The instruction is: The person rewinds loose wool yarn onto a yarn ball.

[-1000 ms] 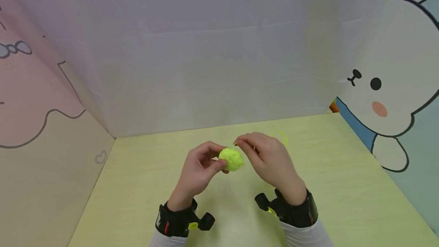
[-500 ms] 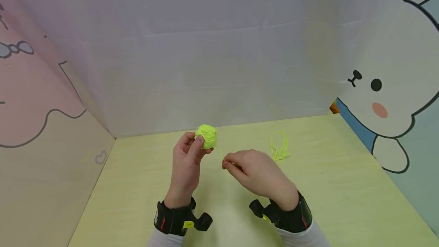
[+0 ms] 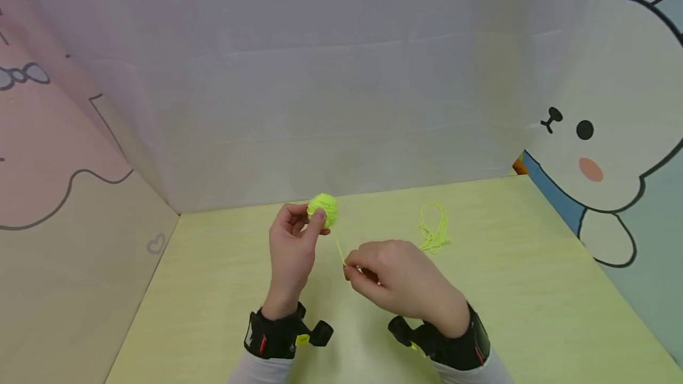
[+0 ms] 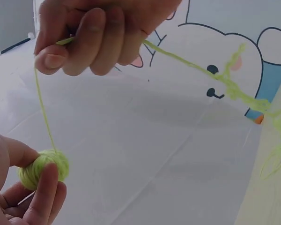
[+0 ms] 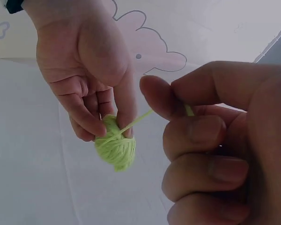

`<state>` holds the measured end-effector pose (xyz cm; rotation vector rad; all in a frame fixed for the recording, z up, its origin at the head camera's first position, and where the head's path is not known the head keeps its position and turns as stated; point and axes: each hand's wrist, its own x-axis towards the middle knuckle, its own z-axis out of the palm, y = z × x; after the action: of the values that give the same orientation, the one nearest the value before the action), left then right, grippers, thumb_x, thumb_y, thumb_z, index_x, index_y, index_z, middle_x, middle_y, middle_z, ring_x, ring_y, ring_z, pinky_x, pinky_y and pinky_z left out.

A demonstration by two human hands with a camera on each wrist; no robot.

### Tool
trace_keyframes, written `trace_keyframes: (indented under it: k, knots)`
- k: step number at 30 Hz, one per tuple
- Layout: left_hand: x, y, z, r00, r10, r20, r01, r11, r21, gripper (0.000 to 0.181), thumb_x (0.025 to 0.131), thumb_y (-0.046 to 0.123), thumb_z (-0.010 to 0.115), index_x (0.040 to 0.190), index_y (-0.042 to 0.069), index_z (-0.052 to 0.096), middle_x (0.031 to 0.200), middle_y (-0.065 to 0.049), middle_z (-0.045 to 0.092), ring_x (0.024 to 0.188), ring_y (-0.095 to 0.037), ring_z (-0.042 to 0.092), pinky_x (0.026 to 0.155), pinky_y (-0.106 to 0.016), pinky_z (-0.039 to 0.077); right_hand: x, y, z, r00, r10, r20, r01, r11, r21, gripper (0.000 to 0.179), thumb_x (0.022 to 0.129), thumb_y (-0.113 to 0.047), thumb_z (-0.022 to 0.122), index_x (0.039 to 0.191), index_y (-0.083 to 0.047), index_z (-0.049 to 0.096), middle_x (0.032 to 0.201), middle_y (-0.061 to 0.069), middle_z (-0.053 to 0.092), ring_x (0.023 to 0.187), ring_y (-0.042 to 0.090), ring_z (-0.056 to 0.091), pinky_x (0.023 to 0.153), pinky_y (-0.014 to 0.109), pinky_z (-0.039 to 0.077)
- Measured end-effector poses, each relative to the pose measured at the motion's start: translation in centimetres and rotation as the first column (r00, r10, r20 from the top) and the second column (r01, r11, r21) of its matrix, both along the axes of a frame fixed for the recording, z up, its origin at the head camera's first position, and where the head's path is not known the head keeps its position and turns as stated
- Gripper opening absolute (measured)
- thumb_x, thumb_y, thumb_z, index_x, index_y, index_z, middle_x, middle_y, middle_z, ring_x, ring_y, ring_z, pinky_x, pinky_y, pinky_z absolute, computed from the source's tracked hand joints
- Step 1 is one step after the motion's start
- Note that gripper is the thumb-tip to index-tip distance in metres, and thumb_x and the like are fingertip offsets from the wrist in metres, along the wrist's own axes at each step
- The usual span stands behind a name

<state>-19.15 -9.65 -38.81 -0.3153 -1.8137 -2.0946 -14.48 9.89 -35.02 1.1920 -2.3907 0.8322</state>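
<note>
A small neon-yellow ball of yarn [image 3: 323, 208] is gripped between the thumb and fingers of my left hand [image 3: 292, 248], above the table. From the ball a single taut strand of yarn [image 3: 338, 246] runs down to my right hand [image 3: 397, 277], which pinches it between thumb and curled fingers. In the left wrist view the strand [image 4: 43, 110] goes from the ball up into the right fingers and leaves the fist on the other side towards the loose yarn. The right wrist view shows the strand [image 5: 139, 118] lying across the wound ball [image 5: 116, 147].
A loose tangle of the same yarn [image 3: 434, 233] lies on the pale yellow table [image 3: 523, 289], beyond the right hand. White cloth [image 3: 341, 105] stands behind the table. Printed panels with cartoon figures close off the left and right sides. Each wrist wears a black strapped camera.
Compared with a second ago, the ball has moved left and up with my left hand. The right hand has come down and left, drawing the strand taut below the ball.
</note>
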Motion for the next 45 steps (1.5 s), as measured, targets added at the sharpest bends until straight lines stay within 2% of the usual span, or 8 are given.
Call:
trace_keyframes:
  k: [7, 17, 30, 34, 37, 39, 41, 45]
  knots:
    - [0.7, 0.8, -0.1, 0.995, -0.001, -0.103, -0.022, 0.974, -0.225, 0.020, 0.088, -0.002, 0.072, 0.106, -0.003, 0.063, 0.097, -0.015, 0.065, 0.075, -0.024, 0.065, 0.064, -0.029, 0.061, -0.3, 0.4, 0.3, 0.998, -0.006, -0.058, -0.001, 0.994, -0.109, 0.013, 0.097, -0.013, 0.058, 0.093, -0.019, 0.069, 0.084, -0.015, 0.064, 0.063, -0.002, 0.049, 0.054, 0.017, 0.046]
    - [2.0, 1.0, 0.2, 0.966, -0.240, -0.102, 0.176, 0.890, -0.421, 0.020, 0.085, 0.001, 0.075, 0.103, 0.008, 0.068, 0.100, -0.006, 0.068, 0.082, -0.018, 0.064, 0.062, -0.031, 0.061, -0.7, 1.8, 0.3, 0.967, -0.239, -0.092, 0.210, 0.945, -0.251, 0.008, 0.093, -0.012, 0.067, 0.100, -0.010, 0.071, 0.086, -0.003, 0.068, 0.058, 0.006, 0.047, 0.049, 0.027, 0.046]
    - [2.6, 1.1, 1.1, 0.943, -0.331, -0.021, 0.301, 0.879, -0.370, 0.025, 0.083, -0.013, 0.070, 0.103, -0.002, 0.062, 0.101, -0.016, 0.066, 0.080, -0.024, 0.062, 0.059, -0.038, 0.061, -1.4, 2.7, 0.4, 0.949, -0.312, -0.038, 0.290, 0.916, -0.278, 0.008, 0.097, -0.012, 0.063, 0.099, -0.014, 0.071, 0.069, -0.009, 0.052, 0.051, 0.006, 0.035, 0.044, 0.027, 0.035]
    - [2.6, 0.8, 1.3, 0.905, -0.422, -0.059, 0.378, 0.858, -0.348, 0.023, 0.084, -0.009, 0.071, 0.104, -0.001, 0.062, 0.099, -0.016, 0.065, 0.077, -0.023, 0.062, 0.059, -0.033, 0.061, -1.6, 2.6, 0.3, 0.954, -0.298, -0.003, 0.287, 0.922, -0.260, 0.008, 0.097, -0.017, 0.064, 0.099, -0.016, 0.072, 0.077, -0.009, 0.061, 0.053, 0.006, 0.038, 0.046, 0.028, 0.038]
    - [2.5, 0.4, 1.5, 0.861, -0.500, -0.094, 0.464, 0.847, -0.261, 0.021, 0.089, -0.001, 0.069, 0.106, -0.005, 0.058, 0.099, -0.016, 0.063, 0.076, -0.024, 0.063, 0.062, -0.030, 0.061, -1.8, 2.4, 0.0, 0.962, -0.264, 0.077, 0.274, 0.940, -0.202, 0.010, 0.099, -0.021, 0.063, 0.101, -0.019, 0.073, 0.085, -0.011, 0.066, 0.058, 0.005, 0.045, 0.051, 0.028, 0.043]
    - [2.5, 0.2, 1.6, 0.847, -0.521, -0.101, 0.500, 0.847, -0.177, 0.024, 0.092, 0.006, 0.067, 0.109, -0.006, 0.055, 0.102, -0.015, 0.062, 0.078, -0.024, 0.064, 0.065, -0.027, 0.061, -1.9, 2.1, -0.1, 0.962, -0.238, 0.132, 0.255, 0.959, -0.127, 0.010, 0.100, -0.022, 0.061, 0.098, -0.022, 0.072, 0.080, -0.013, 0.063, 0.059, 0.005, 0.045, 0.052, 0.028, 0.043]
    - [2.4, 0.1, 1.8, 0.858, -0.506, -0.094, 0.500, 0.862, -0.082, 0.028, 0.094, 0.010, 0.067, 0.111, -0.007, 0.053, 0.104, -0.014, 0.062, 0.081, -0.024, 0.064, 0.068, -0.026, 0.060, -1.9, 1.7, -0.3, 0.961, -0.213, 0.175, 0.224, 0.974, -0.047, 0.010, 0.100, -0.024, 0.061, 0.097, -0.024, 0.071, 0.073, -0.014, 0.058, 0.059, 0.005, 0.045, 0.053, 0.027, 0.042]
    - [2.2, 0.0, 2.0, 0.921, -0.388, -0.026, 0.388, 0.921, 0.033, 0.025, 0.095, 0.011, 0.066, 0.110, -0.003, 0.052, 0.105, -0.012, 0.063, 0.087, -0.022, 0.064, 0.071, -0.025, 0.060, -1.7, 1.0, -0.3, 0.965, -0.150, 0.218, 0.140, 0.988, 0.057, 0.011, 0.100, -0.029, 0.061, 0.093, -0.026, 0.070, 0.066, -0.016, 0.053, 0.056, 0.006, 0.044, 0.053, 0.026, 0.041]
